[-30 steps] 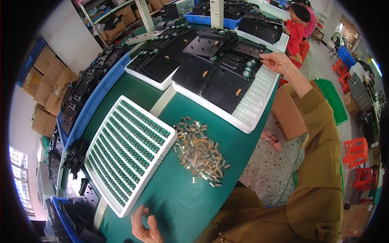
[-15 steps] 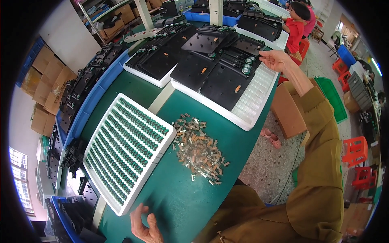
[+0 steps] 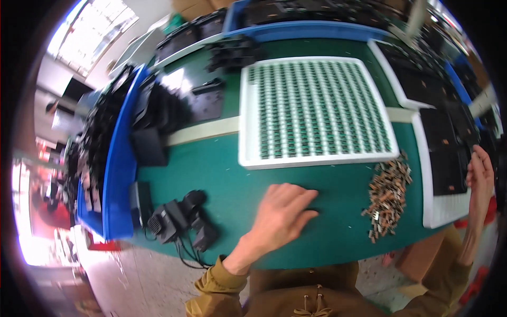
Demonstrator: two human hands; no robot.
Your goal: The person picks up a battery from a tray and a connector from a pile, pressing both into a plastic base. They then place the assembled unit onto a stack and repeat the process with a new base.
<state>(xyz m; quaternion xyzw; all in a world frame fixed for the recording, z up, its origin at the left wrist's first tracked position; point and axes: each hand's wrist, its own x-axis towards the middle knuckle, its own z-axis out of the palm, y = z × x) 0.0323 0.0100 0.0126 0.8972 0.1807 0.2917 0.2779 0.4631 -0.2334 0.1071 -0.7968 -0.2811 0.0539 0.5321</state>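
Observation:
My left hand [image 3: 282,214] hovers over the green tabletop, thumb and forefinger apart, with nothing visible in it. Just beyond it lies a white foam tray [image 3: 311,160] filled with rows of small green-and-black parts [image 3: 322,105]. A loose heap of small metal-and-brown components [image 3: 390,198] sits to the right of that tray. At the far right, my right hand [image 3: 479,171] has its fingers closed against the edge of some black plastic panels [image 3: 446,169], which rest in another white foam tray [image 3: 429,211]. What its fingertips hold is too small to make out.
On the left stands a blue bin [image 3: 119,195] of black parts. A black device with cables [image 3: 182,219] lies at the near left edge. Along the back runs a blue tray [image 3: 317,34] of black parts. A cardboard box [image 3: 428,256] is below the table's right side.
The view has swung left, bringing the blue bin and cabled device into sight. My left hand now lies further over the table. My right hand remains by the black panels.

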